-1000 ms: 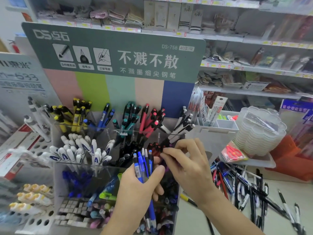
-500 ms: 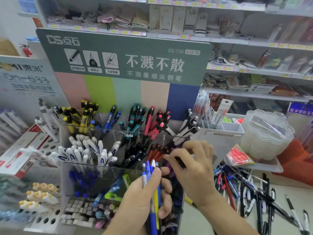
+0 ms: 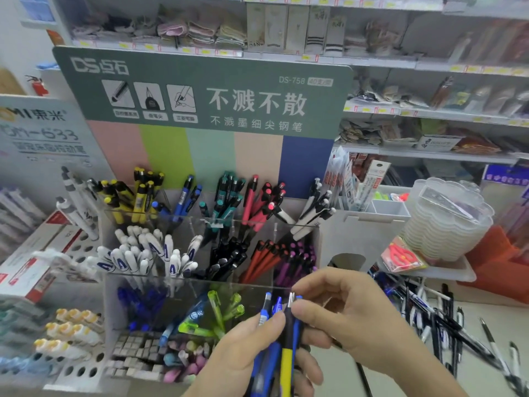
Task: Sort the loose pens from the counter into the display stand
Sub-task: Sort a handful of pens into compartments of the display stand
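A small bunch of pens [image 3: 274, 336], blue ones and one with a yellow barrel, stands upright in the left hand [image 3: 252, 356], whose fingers and thumb are wrapped around the barrels, directly in front of the display stand [image 3: 200, 282] and level with its clear front wall. The right hand [image 3: 343, 313] pinches the top of one pen in that bunch between thumb and fingertips, apparently picking it out for a compartment. The stand is well stocked: yellow, blue, teal, red and white pens fill its back row, white, black, red and purple pens the middle, blue and green the front. To the right of the stand a large scatter of loose pens [image 3: 446, 328] lies on the counter [image 3: 486, 316], so I judge the sorting far from finished.
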Demonstrator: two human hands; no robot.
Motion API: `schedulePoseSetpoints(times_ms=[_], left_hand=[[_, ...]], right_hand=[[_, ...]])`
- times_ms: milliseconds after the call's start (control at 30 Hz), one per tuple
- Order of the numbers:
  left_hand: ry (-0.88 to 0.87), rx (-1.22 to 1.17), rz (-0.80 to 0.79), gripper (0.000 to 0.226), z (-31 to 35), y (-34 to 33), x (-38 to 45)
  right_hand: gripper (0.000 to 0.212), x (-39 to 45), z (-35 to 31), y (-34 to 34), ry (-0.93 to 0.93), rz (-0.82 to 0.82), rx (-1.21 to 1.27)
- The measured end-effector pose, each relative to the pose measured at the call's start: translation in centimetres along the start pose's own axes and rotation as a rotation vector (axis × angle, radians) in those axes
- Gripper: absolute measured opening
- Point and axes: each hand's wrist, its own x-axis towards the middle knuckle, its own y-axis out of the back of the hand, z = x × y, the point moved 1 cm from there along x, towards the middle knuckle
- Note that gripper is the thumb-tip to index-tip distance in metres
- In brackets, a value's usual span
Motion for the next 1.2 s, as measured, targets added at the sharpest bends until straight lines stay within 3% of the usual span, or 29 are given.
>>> schedulePoseSetpoints(times_ms=[67, 100, 233, 333, 533, 633, 700, 767, 833, 967, 1100, 1200], left_hand=[[0.037, -0.040, 0.047, 0.054, -0.3, 0.5, 0.4], [0.044, -0.039, 0.035, 0.058, -0.3, 0.5, 0.4], [-0.050, 0.218, 0.214, 0.020, -0.3, 0.0, 0.0], [-0.079, 0.476, 0.289, 0.016, -0.8, 0.7, -1.0], [-0.039, 0.471, 0.396, 0.058, -1.7, 0.5, -0.4], [-0.056, 0.602, 0.469, 0.050, -1.9, 0.4, -0.7], [-0.036, 0.601, 0.482, 0.061, -2.4, 0.6, -0.6], [-0.037, 0.595, 0.539, 0.071, -2.5, 0.5, -0.4], [-0.047, 0.555, 0.598, 0.055, -2.3, 0.5, -0.5], [-0.033, 0.450, 0.493, 0.054, -1.5, 0.1, -0.6], [-0.019, 0.517, 0.400, 0.075, -1.0, 1.7, -1.2], [-0.054, 0.477, 0.298, 0.057, -1.1, 2.0, -1.8]], right_hand=[[0.018, -0.1, -0.3, 0.2, 0.019, 0.061, 0.017], [0.019, -0.1, -0.4, 0.4, 0.026, 0.085, 0.036], [0.010, -0.1, -0.8, 1.8, 0.043, 0.071, 0.202], [0.010, -0.2, -1.3, 2.7, 0.024, -0.023, 0.313], [0.018, 0.1, -1.2, 0.8, -0.009, -0.180, 0.083], [0.021, 0.3, -0.8, -0.3, -0.003, -0.212, -0.112], [0.019, 0.5, -0.8, -1.0, 0.012, -0.226, -0.207], [0.012, 0.6, -0.7, -1.4, -0.003, -0.236, -0.160], [0.006, 0.8, -0.5, -1.6, -0.030, -0.237, -0.080], [0.009, 1.0, -0.4, -0.7, -0.021, -0.235, 0.025], [0.005, 1.0, -0.7, 1.5, -0.013, -0.081, 0.230], [0.015, 0.8, -0.6, 1.7, 0.025, 0.001, 0.340]])
